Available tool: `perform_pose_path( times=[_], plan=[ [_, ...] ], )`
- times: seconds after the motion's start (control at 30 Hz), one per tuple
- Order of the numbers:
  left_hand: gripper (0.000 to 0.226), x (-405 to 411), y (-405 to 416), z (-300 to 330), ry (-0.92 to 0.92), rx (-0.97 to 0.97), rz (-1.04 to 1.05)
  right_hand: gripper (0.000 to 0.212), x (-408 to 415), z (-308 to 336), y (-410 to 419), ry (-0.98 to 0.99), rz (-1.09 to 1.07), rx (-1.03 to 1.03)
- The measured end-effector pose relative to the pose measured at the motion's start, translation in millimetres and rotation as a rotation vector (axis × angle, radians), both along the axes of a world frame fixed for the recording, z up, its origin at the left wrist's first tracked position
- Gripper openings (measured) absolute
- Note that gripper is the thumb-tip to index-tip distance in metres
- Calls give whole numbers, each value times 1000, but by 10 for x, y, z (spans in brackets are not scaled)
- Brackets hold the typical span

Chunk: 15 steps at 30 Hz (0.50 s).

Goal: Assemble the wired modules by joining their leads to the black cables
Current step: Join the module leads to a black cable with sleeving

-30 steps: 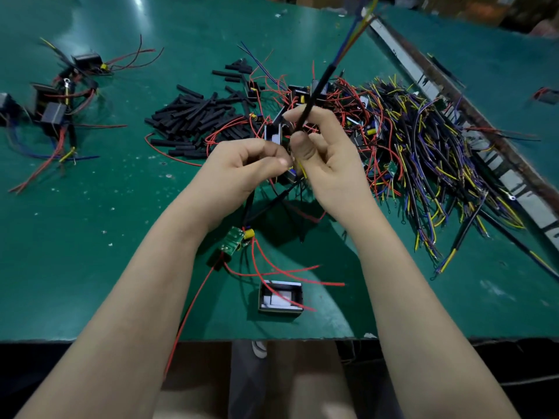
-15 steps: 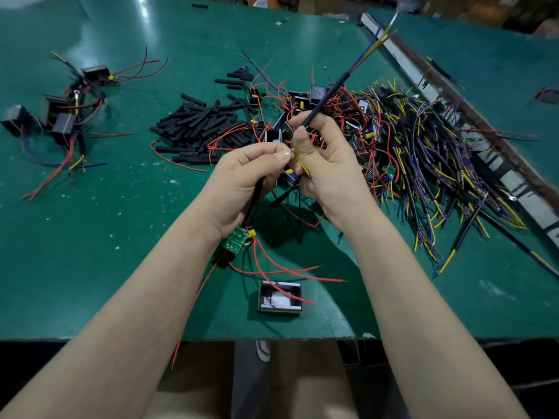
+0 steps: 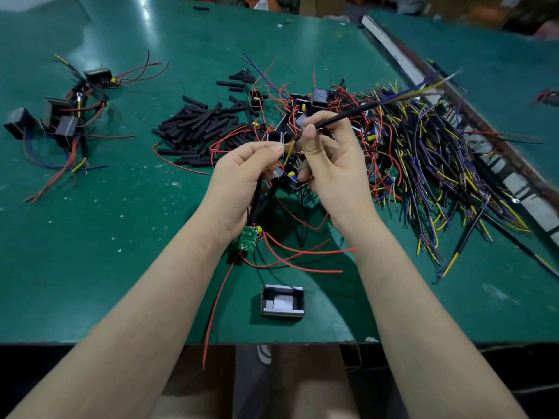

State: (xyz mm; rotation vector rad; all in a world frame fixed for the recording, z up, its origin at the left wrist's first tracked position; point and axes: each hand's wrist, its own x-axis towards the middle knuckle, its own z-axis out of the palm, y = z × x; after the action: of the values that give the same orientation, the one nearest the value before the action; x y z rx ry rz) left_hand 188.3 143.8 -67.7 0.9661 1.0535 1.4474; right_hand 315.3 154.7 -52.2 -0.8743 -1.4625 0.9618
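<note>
The green tabletop (image 3: pixel 121 237) carries everything, sorted by stage. Along its right edge sprawls the heap of black cables (image 3: pixel 438 164) with yellow and purple cores; the sleeve pieces (image 3: pixel 205 125) lie mid-table, likely kept within reach for covering joints. Finished-looking modules (image 3: pixel 65 116) sit toward the left edge. Near the front edge lies an empty black housing (image 3: pixel 282 301). The right hand (image 3: pixel 335 167) has its fingers pinched on one black cable (image 3: pixel 348 114); the left hand (image 3: pixel 242 182) nips a bared lead – the green circuit board (image 3: pixel 248 238) dangles below it. No legible writing anywhere.
</note>
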Motion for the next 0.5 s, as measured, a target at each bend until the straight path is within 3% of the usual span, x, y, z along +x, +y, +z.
perform_pose_path(
  times=[0.3, 0.5],
  plan=[
    [20, -2, -6, -8, 93, -20, 16, 11, 36, -6, -6, -104, -123, 66],
    [25, 56, 17, 14, 39, -78, 0, 8, 42, 24, -9, 9, -106, 15]
  ],
)
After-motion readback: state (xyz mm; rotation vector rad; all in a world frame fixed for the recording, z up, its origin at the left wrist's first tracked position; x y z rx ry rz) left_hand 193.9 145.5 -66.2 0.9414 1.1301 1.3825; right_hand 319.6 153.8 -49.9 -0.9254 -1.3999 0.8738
